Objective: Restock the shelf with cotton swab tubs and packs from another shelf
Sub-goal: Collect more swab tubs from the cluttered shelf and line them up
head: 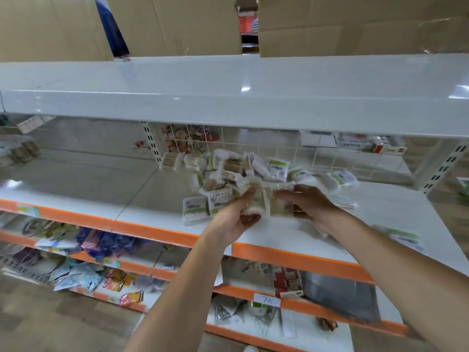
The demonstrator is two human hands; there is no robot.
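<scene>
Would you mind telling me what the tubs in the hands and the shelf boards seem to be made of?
The tub in the left hand looks like clear plastic: pale swabs show through its wall. The tub in the right hand looks alike, though blurred. The shelf board appears glossy white painted metal, showing reflections.

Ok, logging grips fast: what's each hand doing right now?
Left hand: grips a cotton swab tub.
Right hand: holds a second tub, blurred, over the shelf.
</scene>
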